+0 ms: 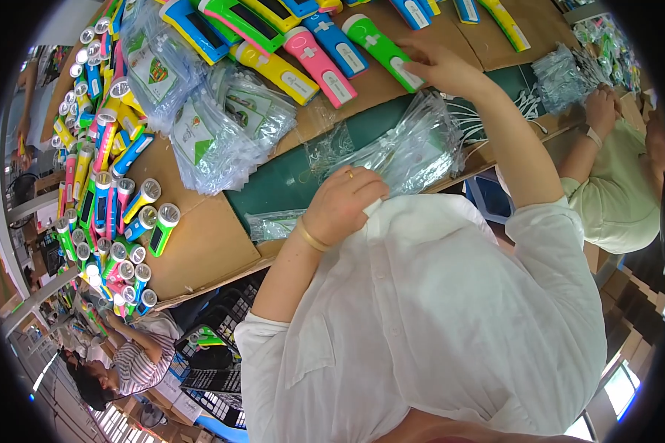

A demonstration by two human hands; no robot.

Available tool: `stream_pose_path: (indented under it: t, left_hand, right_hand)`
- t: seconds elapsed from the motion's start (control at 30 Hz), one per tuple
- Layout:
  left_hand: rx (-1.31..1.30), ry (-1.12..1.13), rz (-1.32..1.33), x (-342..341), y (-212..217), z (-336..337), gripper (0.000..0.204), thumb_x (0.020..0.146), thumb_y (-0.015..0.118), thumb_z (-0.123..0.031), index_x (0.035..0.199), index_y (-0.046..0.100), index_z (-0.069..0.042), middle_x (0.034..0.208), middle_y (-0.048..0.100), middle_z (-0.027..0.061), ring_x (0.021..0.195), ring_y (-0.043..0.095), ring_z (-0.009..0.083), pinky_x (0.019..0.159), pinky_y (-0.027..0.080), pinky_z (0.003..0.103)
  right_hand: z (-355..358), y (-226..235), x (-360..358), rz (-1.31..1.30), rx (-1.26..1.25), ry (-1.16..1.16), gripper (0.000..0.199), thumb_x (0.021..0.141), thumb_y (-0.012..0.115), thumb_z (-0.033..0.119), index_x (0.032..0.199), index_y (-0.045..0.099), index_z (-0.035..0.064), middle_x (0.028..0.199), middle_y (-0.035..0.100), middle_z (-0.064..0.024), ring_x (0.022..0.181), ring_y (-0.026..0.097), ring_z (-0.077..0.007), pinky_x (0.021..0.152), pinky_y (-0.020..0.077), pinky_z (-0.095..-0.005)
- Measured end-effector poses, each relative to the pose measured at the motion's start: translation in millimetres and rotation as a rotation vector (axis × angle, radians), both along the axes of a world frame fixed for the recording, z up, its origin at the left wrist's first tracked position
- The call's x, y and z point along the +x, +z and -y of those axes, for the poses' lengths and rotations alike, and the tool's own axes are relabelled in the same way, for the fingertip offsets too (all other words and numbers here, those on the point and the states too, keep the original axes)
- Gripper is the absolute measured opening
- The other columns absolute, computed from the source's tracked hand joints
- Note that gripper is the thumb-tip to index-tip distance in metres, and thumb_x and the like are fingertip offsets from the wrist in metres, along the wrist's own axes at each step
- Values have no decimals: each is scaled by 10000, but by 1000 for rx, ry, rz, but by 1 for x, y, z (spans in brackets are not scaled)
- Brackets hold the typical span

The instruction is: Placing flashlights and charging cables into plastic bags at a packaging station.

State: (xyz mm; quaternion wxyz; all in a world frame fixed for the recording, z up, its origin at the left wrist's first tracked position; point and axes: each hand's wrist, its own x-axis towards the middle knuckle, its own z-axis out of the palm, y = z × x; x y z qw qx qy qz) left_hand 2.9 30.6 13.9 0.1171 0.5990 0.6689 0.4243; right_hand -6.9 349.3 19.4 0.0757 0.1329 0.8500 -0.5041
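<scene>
Beside a green flashlight [380, 50] lying on the cardboard, my right hand [445, 68] reaches out with its fingers apart, at the edge of the handle. In the same row lie a blue flashlight [335, 44], a pink flashlight [318, 65] and a yellow flashlight [277, 72]. My left hand [345, 201] is closed in front of my white shirt [421, 295], its fingers curled near the fabric. What its fingertips hold, if anything, is hidden. Clear plastic bags [414, 144] lie just beyond it on the green table surface [273, 184].
Printed bags [207, 133] are heaped left of centre. Many coloured flashlights [103, 192] crowd the left side. White cables [521, 111] lie to the right, near a co-worker's hand [604, 107]. Black crates [214, 369] stand below the table; another person [137, 362] is at lower left.
</scene>
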Motion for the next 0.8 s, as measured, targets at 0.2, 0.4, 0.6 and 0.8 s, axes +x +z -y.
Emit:
stream_pose_path:
  t: [0.2, 0.4, 0.6, 0.8]
  left_hand:
    - [-13, 112, 44, -2, -8, -1, 138, 807, 671, -39, 944, 673, -63, 944, 658, 100, 894, 641, 306, 822, 509, 391]
    - [8, 112, 60, -4, -6, -1, 153, 804, 674, -19, 954, 673, -47, 934, 652, 117, 868, 637, 317, 777, 528, 383]
    - [69, 151, 70, -2, -11, 1, 195, 777, 696, 10, 965, 681, -41, 927, 642, 115, 824, 636, 303, 717, 527, 361]
    - [146, 217, 54, 1, -4, -2, 262, 722, 663, 62, 963, 672, -39, 934, 621, 111, 847, 626, 325, 752, 529, 400]
  right_hand:
    - [-9, -2, 17, -382, 909, 59, 556, 886, 753, 276, 1366, 566, 68, 1128, 686, -174, 1042, 677, -350, 915, 546, -444]
    - [-3, 12, 7, -19, 939, 94, 738, 762, 854, 363, 1367, 545, 75, 1024, 703, -179, 952, 682, -369, 844, 547, -438]
    - [39, 45, 46, -123, -203, 170, 603, 872, 740, 134, 1401, 469, 30, 1077, 695, -92, 982, 659, -178, 866, 531, -351]
    - [74, 38, 66, 65, -182, 470, 538, 849, 739, 132, 1321, 499, 36, 1045, 704, -167, 955, 695, -304, 823, 540, -425]
